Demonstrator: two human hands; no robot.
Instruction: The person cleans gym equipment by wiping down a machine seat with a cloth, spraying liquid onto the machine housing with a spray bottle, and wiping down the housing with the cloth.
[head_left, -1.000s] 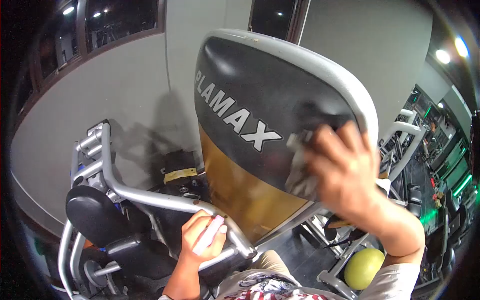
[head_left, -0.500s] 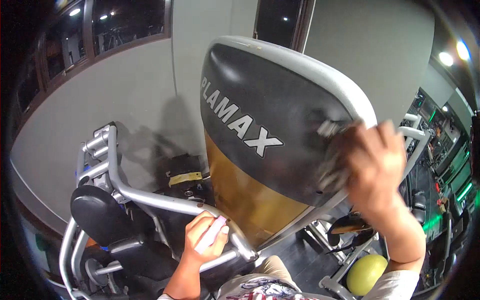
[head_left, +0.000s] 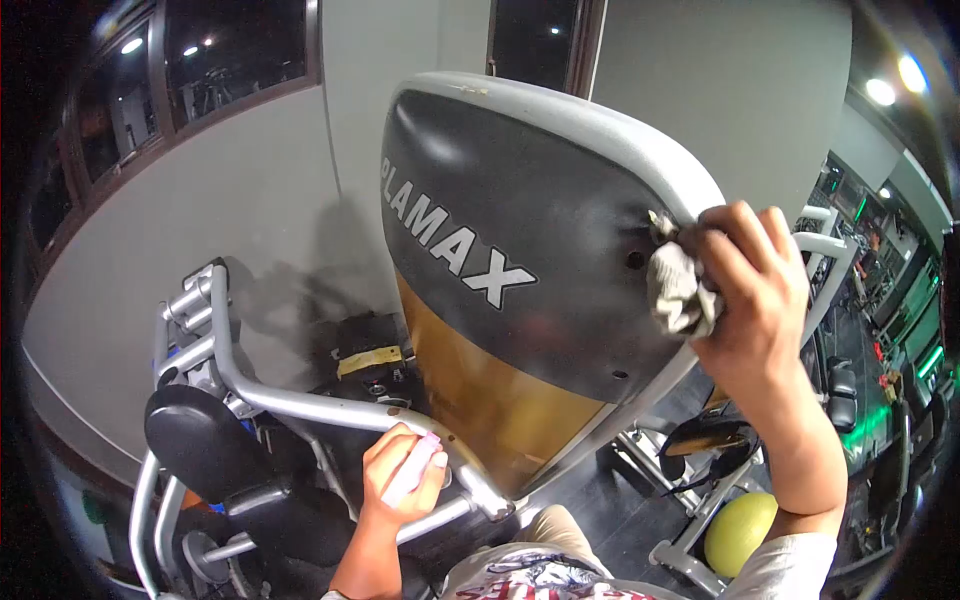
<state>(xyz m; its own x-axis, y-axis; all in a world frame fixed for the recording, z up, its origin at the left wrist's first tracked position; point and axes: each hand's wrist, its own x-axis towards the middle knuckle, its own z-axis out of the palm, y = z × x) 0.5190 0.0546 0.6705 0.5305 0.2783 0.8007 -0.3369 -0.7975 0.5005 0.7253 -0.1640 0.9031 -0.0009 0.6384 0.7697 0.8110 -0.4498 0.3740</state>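
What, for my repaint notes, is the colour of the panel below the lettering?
Gold; the lower panel shows best in the head view.

Your right grip (head_left: 745,285) is raised, higher than your left and well apart from it. Its back faces the head camera; its fingers (head_left: 745,235) are bent and closed on a hold, with the knuckles uppermost. Your right wrist (head_left: 750,368) is in line with your right forearm (head_left: 795,435), which slopes up and to the left from the bent right elbow (head_left: 822,505).

Your left grip (head_left: 405,472) is low, near the centre of the view, with its fingers curled into a closed hold. The left thumb (head_left: 434,468) lies along the hold, nail visible. Your left forearm (head_left: 368,560) enters at the lower edge and leans right toward the grip.
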